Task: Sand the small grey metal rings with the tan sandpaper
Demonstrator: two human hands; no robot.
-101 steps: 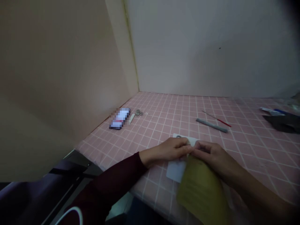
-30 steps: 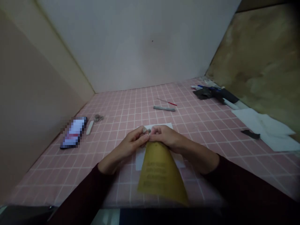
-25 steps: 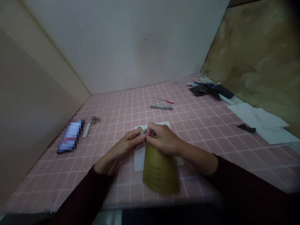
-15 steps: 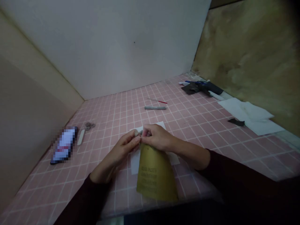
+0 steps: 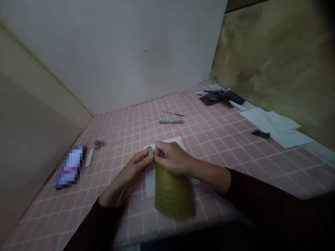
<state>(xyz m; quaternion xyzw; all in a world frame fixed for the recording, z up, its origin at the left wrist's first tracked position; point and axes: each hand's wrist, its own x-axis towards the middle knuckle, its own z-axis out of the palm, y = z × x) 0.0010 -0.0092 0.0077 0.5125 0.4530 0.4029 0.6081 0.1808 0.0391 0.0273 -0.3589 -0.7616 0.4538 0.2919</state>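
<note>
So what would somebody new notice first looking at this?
Probably the yellow sheet, hanging from the right hand near the front edge of the pink checked table. Next might come the pixelated phone at the table's left side, then the thin red-ended tool lying farther back.

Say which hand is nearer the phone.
Left. The left hand is to the right of the phone; the right hand is farther right, at the top of the yellow sheet.

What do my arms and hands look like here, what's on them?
Long, dark, maroon-tinged sleeves, with no marking visible, stop short of both wrists. Your left hand and right hand look bare, ungloved.
</note>
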